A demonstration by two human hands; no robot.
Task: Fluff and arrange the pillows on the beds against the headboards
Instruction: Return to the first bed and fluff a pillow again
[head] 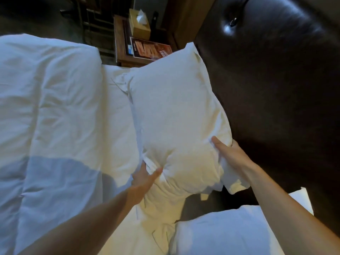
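Note:
A white pillow [176, 115] leans against the dark padded headboard [276, 89] in the middle of the view. My left hand [145, 178] grips the pillow's near lower corner, bunching the fabric. My right hand [230, 153] holds its near upper corner next to the headboard, thumb pressed into the case. A second white pillow [226, 232] lies at the bottom right, close to the headboard.
A white duvet [51, 111] covers the bed on the left. Beyond the bed's edge stands a wooden nightstand [121, 57] with a tissue box [138, 23] and a printed card [149, 49]. The white sheet [117, 100] shows between duvet and pillow.

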